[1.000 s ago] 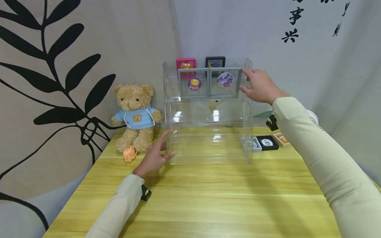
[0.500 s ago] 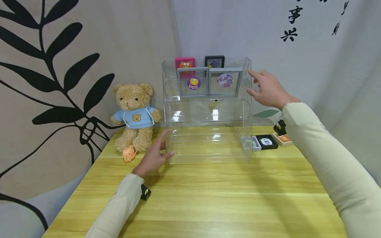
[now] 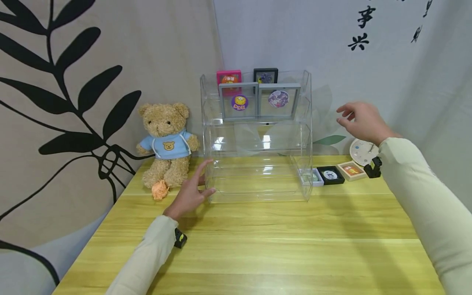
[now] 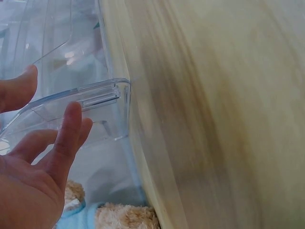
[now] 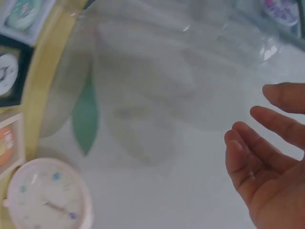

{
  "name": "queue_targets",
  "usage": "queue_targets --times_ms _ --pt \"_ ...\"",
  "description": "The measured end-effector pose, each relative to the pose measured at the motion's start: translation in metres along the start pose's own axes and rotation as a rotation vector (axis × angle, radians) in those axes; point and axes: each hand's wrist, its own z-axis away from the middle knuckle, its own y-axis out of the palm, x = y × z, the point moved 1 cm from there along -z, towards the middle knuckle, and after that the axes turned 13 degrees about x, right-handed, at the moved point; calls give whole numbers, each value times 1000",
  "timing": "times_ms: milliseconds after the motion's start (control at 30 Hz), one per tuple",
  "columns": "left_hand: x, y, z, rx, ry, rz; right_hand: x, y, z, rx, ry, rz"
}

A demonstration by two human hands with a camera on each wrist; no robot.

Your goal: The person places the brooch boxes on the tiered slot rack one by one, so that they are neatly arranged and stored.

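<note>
A clear tiered display stand (image 3: 258, 196) stands on the table. Two grey frames, one with a yellow-and-purple badge (image 3: 240, 103) and one with a purple-and-white badge (image 3: 278, 99), stand side by side on an upper tier. Behind them are a pink frame (image 3: 223, 77) and a black frame (image 3: 266, 70). My left hand (image 3: 189, 196) is at the stand's lower left side, fingers and thumb spread around its edge (image 4: 71, 93). My right hand (image 3: 365, 121) hangs in the air right of the stand, fingers loosely bent, holding nothing; the right wrist view shows it (image 5: 271, 167) empty too.
A teddy bear (image 3: 168, 149) in a blue hoodie sits left of the stand, an orange fluffy piece (image 3: 160, 190) at its feet. Right of the stand lie a pale frame (image 3: 317, 178), a black frame (image 3: 330, 175) and a wooden frame (image 3: 351, 170), near a round white clock (image 3: 359, 152).
My right hand has come away from the right grey frame and moved right and down, uncovering the clock. My left hand has stayed at the stand's side.
</note>
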Motion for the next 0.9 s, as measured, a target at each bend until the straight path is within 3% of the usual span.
queue_targets --times_ms 267,600,900 --pt "-1 0 2 -3 -5 2 -48 24 18 129 79 -13" --pt "-3 -1 1 5 12 40 -113 77 41 286 167 -47" --pt "-4 0 1 3 -11 24 -130 110 52 368 338 -55"
